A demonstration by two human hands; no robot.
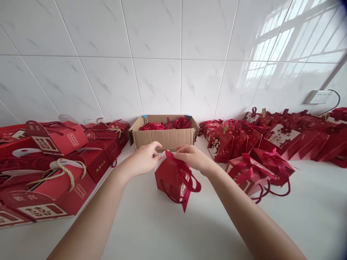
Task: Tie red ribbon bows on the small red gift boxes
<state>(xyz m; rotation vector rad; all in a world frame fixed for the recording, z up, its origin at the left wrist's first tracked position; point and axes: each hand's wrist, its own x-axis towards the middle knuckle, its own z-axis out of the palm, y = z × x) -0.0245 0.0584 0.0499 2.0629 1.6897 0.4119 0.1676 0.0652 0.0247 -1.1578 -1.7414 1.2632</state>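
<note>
A small red gift box (pixel 168 177) stands on the white table between my hands, with a red ribbon (pixel 187 173) and a cord handle hanging down its right side. My left hand (pixel 145 158) is at the box's upper left edge, beside a pale flap, with thumb and forefinger apart. At the top of the box, my right hand (pixel 193 158) has its fingers closed on the red ribbon where it crosses the edge. The fingertips of this hand are partly hidden.
A cardboard carton (pixel 162 139) of red ribbons stands against the tiled wall. Red handled boxes (pixel 81 159) are stacked at left. To the right are two ribbon-tied boxes (pixel 248 175) and rows of red gift bags (pixel 284 139). A power strip (pixel 318 96) hangs at far right.
</note>
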